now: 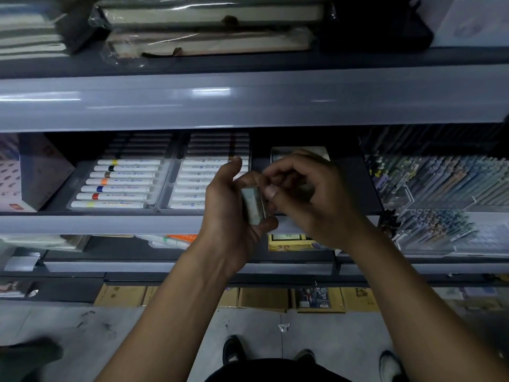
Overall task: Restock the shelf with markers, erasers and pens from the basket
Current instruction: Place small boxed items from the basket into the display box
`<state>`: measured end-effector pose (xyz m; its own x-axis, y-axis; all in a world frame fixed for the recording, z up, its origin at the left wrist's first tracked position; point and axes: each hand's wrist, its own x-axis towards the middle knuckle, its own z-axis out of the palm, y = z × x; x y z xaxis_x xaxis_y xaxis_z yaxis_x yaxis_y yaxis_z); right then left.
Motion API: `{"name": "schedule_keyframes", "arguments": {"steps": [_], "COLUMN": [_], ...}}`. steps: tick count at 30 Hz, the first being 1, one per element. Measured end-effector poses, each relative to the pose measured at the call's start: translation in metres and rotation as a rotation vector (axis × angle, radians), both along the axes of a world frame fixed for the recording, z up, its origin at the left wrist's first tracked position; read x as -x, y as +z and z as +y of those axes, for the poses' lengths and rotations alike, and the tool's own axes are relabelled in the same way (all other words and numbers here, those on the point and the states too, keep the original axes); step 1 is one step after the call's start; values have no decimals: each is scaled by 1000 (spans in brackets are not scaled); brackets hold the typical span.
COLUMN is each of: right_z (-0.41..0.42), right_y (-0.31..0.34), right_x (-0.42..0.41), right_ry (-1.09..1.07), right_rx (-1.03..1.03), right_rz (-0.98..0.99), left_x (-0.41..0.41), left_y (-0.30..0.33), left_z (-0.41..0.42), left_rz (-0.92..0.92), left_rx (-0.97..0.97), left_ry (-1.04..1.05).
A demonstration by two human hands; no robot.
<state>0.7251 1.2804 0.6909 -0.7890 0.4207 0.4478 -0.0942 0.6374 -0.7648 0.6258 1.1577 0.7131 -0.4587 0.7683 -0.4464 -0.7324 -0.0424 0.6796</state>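
Looking down past two bare forearms, dark shoes (233,349) stand on a grey concrete floor, with flat cardboard boxes (263,297) lined along the foot of the shelf (96,224). Higher up, in front of the middle shelf edge, both hands meet around a small stack of erasers (254,204). The left hand (230,205) cups the stack from below and the side, fingers and thumb curled round it. The right hand (305,194) sits just beside it, fingers bent, fingertips pinching at the top of the stack; motion blur hides exactly what they hold.

Behind the hands, on the middle shelf, two clear trays of white markers (124,183) with coloured bands lie side by side to the left. Directly beyond the right hand a small metal tin (278,153) shows partly. To the right, clear racks hold rows of pens (435,188). A pink box (16,177) stands at far left.

Farthest, on the top shelf, plastic-wrapped notebooks (212,15) lie stacked.
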Motion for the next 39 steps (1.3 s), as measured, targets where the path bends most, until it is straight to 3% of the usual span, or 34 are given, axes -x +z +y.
{"name": "schedule_keyframes", "arguments": {"steps": [7, 16, 20, 25, 30, 39], "right_z": [-7, -16, -13, 14, 35, 59], "right_y": [-2, 5, 5, -3, -9, -4], "right_x": [-7, -4, -5, -8, -7, -2], "right_ry": [77, -11, -73, -286, -336, -456], "right_rx": [-180, -113, -31, -96, -66, -352], "right_rz": [-125, -65, 3, -64, -129, -251], "left_x": [-3, -2, -2, 0, 2, -1], "left_y": [8, 0, -11, -25, -36, -49], "left_z": [1, 4, 6, 9, 13, 12], "left_rz": [-160, -177, 61, 459, 699, 1328], "left_rx": [-31, -86, 41, 263, 259, 291], "left_ry": [-23, 15, 23, 90, 35, -19]}}
